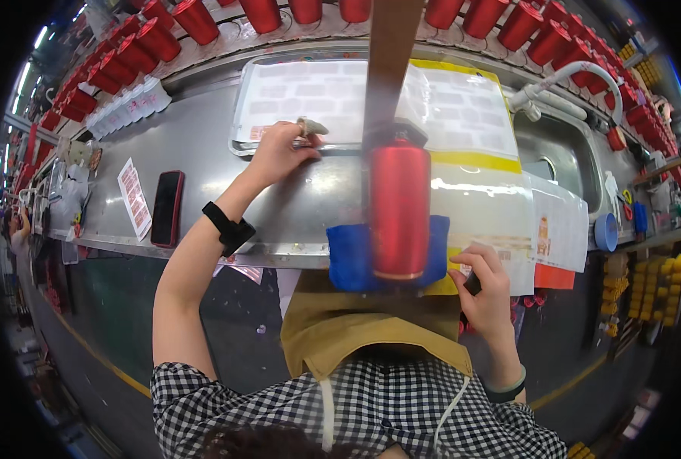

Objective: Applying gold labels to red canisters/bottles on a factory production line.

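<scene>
A glossy red bottle point(400, 210) stands in the middle in front of me, its lower part against a folded blue cloth point(348, 256). My left hand point(279, 153) is at the front edge of a shallow metal tray point(241, 115) on the bench. A greyish covering shows on one of its fingertips. Thumb and fingers are curled together there; what they pinch, if anything, is too small to make out. To the right of the bottle, my right hand point(487, 287) is bent closed around a small dark piece point(472, 284). Neither hand touches the bottle.
A blurred brown bar point(390, 69) crosses above the bottle. White decal sheets point(463, 115) lie behind; a phone point(167, 208) and printed strip point(134, 199) lie left. At right are a sink point(570, 157) and blue cup point(606, 232). Red containers point(260, 11) line the back.
</scene>
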A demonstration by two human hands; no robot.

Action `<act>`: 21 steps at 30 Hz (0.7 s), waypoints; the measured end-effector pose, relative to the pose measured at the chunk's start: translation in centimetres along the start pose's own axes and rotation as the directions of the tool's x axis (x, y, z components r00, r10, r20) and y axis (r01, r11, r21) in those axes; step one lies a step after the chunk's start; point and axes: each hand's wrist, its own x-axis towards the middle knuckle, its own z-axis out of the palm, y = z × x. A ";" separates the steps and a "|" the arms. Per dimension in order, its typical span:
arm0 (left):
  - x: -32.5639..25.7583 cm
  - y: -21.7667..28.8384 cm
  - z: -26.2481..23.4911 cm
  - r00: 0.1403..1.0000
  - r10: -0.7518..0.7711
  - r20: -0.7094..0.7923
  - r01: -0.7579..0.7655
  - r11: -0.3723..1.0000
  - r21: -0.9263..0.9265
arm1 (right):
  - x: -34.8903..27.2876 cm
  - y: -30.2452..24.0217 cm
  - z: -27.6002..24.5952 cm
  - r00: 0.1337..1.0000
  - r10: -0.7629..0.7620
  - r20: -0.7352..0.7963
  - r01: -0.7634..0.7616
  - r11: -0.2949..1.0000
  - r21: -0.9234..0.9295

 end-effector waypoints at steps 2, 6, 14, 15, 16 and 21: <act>0.1 0.0 -0.1 0.993 -0.114 -0.044 0.092 0.933 -0.347 | 0.1 -0.3 -0.3 0.999 -0.026 -0.020 0.026 1.000 -0.001; -0.5 1.4 -0.8 0.948 -0.257 -0.190 0.170 0.908 -0.382 | 0.9 -1.0 -0.5 0.987 0.147 0.066 -0.155 0.976 0.150; -1.1 14.1 -2.2 0.908 -0.272 -0.320 -0.043 0.697 -0.715 | 4.9 -2.9 -1.4 0.995 0.050 -0.083 -0.017 0.934 0.357; -1.1 16.0 -1.9 0.908 -0.223 -0.355 -0.095 0.715 -0.693 | 5.6 -2.4 -1.3 0.994 0.093 -0.059 -0.052 0.869 0.492; -1.1 17.7 -1.7 0.905 -0.169 -0.391 -0.153 0.728 -0.668 | 6.4 -2.9 -1.8 0.992 0.093 -0.081 -0.043 0.876 0.480; -1.6 21.8 -1.5 0.838 0.480 -0.257 -0.521 0.846 -0.117 | 8.6 -2.8 -1.7 0.812 0.089 0.577 -0.578 0.262 0.773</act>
